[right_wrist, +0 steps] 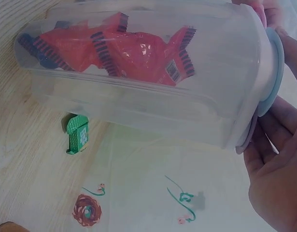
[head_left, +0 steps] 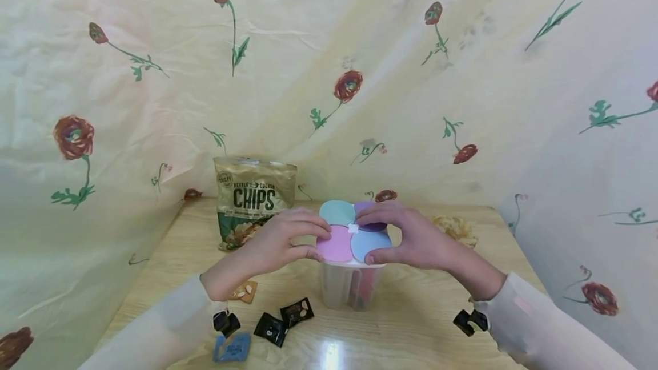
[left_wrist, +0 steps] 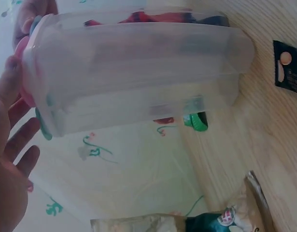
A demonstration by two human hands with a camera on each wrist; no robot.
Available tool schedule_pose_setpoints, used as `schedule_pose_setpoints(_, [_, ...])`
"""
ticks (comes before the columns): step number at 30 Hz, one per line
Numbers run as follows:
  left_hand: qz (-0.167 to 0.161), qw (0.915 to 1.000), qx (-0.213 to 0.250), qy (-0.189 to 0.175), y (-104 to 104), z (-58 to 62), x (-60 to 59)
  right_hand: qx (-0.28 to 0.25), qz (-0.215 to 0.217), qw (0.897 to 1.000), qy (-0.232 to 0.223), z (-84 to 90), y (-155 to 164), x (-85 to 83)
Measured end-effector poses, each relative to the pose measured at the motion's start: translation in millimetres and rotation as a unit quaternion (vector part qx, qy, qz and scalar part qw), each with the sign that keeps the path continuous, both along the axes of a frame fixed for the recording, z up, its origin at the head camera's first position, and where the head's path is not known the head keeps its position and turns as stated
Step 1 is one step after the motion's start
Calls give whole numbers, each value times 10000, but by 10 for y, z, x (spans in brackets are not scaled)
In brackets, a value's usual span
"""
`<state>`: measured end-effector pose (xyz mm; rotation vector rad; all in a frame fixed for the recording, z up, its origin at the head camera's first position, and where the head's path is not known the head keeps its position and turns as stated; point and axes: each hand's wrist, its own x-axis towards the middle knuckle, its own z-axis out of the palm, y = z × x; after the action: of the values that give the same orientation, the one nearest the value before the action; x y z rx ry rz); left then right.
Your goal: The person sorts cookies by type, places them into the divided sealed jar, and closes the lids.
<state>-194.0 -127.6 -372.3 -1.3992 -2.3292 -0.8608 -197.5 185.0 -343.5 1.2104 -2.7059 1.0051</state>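
A clear plastic divided food container (head_left: 335, 287) stands upright on the table, topped by four round flap lids. They are pink (head_left: 335, 243), light blue (head_left: 371, 244), mint (head_left: 336, 212) and purple (head_left: 371, 208). My left hand (head_left: 288, 238) holds the top at the pink lid's outer edge, thumb in front and fingertips on the lid. On the other side, my right hand (head_left: 411, 237) grips the top, its thumb at the blue lid and its fingers over the purple one. Red snack packets (right_wrist: 138, 53) lie inside one compartment. The left-side compartments look pale through the cloudy wall.
A chips bag (head_left: 254, 198) stands behind my left hand. Two black packets (head_left: 271, 329), a blue packet (head_left: 232, 348) and an orange packet (head_left: 244, 292) lie at front left. A green packet (right_wrist: 77, 134) sits behind the container, and a crumpled yellowish item (head_left: 454, 230) lies back right.
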Motion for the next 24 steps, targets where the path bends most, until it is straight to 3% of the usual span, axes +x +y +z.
schedule_pose_setpoints(3, [18,9983,237,-535,-10,21,1,-14,8,10000,12,8,-1,-1])
schedule_pose_setpoints(6, [84,9977,280,-611,-9,29,5,-12,15,10000,10,15,-4,-5])
schedule_pose_setpoints(11, [349,9991,75,237,18,35,3,29,30,10000,44,24,-10,-15])
schedule_pose_setpoints(14, [394,9964,186,728,26,36,-6,33,66,9999,81,33,-23,-25])
schedule_pose_setpoints(17, [285,9952,386,856,40,61,-24,11,100,9999,78,43,-29,-30])
schedule_pose_setpoints(20, [106,9960,493,733,55,99,-41,9,126,9999,27,41,-14,-21])
schedule_pose_setpoints(24, [51,9980,618,103,67,131,-31,-24,151,9999,-28,25,25,5])
